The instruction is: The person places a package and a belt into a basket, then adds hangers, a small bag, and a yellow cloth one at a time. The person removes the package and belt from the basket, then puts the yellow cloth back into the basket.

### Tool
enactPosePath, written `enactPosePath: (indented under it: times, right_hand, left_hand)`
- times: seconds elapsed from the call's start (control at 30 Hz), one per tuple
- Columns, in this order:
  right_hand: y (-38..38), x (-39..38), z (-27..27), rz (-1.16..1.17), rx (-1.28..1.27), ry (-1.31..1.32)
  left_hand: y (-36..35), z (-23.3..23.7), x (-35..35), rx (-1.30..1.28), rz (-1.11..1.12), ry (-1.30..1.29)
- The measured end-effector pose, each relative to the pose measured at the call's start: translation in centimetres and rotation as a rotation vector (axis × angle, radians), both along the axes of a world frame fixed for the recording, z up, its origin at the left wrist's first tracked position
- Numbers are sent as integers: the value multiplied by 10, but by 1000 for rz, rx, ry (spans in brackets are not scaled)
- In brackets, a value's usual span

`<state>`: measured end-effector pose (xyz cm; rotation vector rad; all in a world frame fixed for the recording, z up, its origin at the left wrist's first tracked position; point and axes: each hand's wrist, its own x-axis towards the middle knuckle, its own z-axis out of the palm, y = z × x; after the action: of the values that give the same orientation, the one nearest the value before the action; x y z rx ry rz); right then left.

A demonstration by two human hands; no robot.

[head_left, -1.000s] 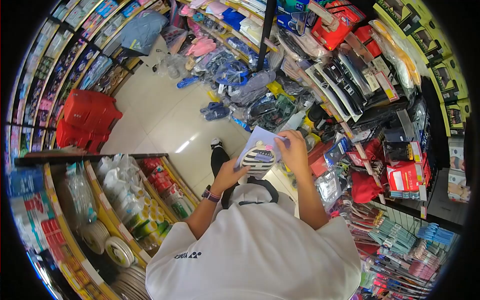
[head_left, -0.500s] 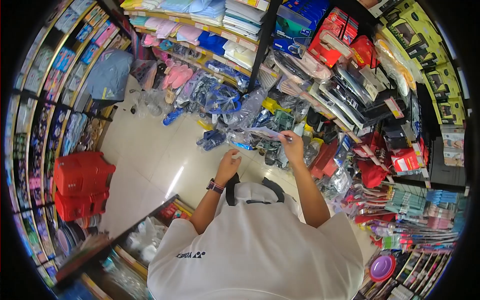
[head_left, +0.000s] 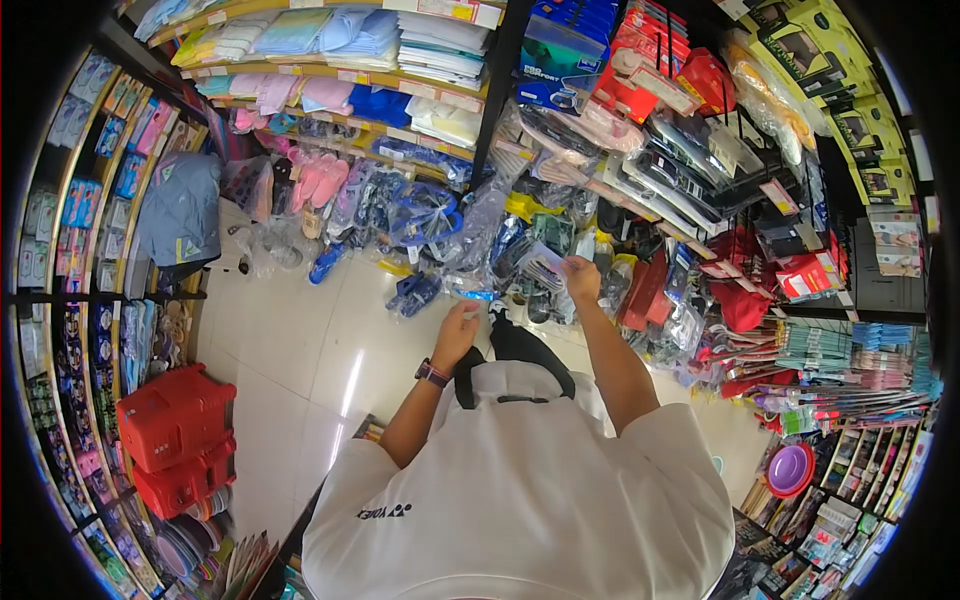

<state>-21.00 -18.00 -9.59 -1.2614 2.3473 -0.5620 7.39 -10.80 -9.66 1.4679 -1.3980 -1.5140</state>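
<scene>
My right hand [head_left: 581,280] grips the edge of a thin, flat clear-and-white packet [head_left: 545,266], which extends to the left over the bagged goods. My left hand [head_left: 456,330], with a dark watch at the wrist [head_left: 432,374], is raised lower to the left. Its fingers are loosely bent and apart, and nothing shows in them. Just beyond lie plastic-wrapped blue slippers [head_left: 412,294] on the floor. Farther up is a bagged blue pair [head_left: 425,213], with pink slippers [head_left: 320,180] to its left.
Shelves of folded cloths [head_left: 350,35] stand ahead. Racks with boxed insoles [head_left: 560,60] and yellow-green packs [head_left: 860,120] are at the right. Red cases [head_left: 180,420] sit by the left shelves. Purple basins [head_left: 790,466] are at lower right, and tiled floor [head_left: 290,330] lies at left.
The view has turned and shifted, so the shelves and red cases sit differently. The packet in my right hand is tilted differently and shows more of its face. A black strap lies more visibly near my waist.
</scene>
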Motion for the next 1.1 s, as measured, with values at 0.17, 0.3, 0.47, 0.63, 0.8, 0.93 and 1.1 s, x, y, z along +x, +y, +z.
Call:
enactPosePath:
  times: [0.17, 0.3, 0.47, 0.63, 0.8, 0.93, 1.1]
  right_hand:
    - [-48, -10, -17, 95, -164, -329]
    - [-93, -29, -48, 124, -156, -449]
    - [-129, -57, -76, 290, -325, -47]
    - [-155, -75, -97, 93, -255, -442]
    - [-173, -84, -114, 12, -381, -700]
    - [-181, -92, -128, 98, -467, -606]
    - [-198, -92, -171, -74, -504, -1192]
  left_hand:
    - [0, -11, 0, 65, 59, 0]
    - [-1, -8, 0, 72, 197, 15]
    - [7, -10, -1, 219, 272, -90]
    - [13, -10, -13, 332, 331, -71]
    - [11, -22, -34, 430, 393, -62]
    - [16, -26, -36, 461, 400, -42]
    - [30, -40, -20, 411, 342, -82]
